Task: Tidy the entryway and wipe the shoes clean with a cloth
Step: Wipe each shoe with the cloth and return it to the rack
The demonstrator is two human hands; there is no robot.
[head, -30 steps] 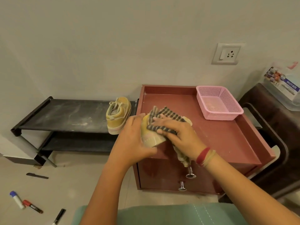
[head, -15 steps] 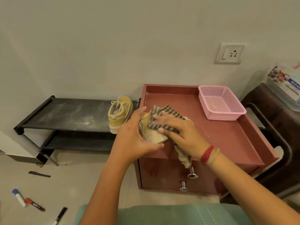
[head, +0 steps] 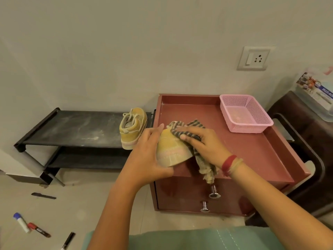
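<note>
Since a second ago our right hand point(head: 203, 145) has drawn the striped cloth point(head: 195, 124) a little up the held shoe point(head: 171, 150), baring more of its pale sole. On the floor at far left lie a blue-capped marker point(head: 21, 222), a red marker point(head: 38, 230) and a black pen point(head: 68, 240). Next comes the black shoe rack point(head: 72, 127), with the other yellow shoe point(head: 132, 128) upright at the right end of its top shelf. Our left hand point(head: 144, 157) grips the held shoe, sole toward us, over the red cabinet point(head: 252, 152). Our right hand grasps the cloth against the shoe, one end hanging down. A pink basket point(head: 252, 128) sits at the cabinet's far right corner.
</note>
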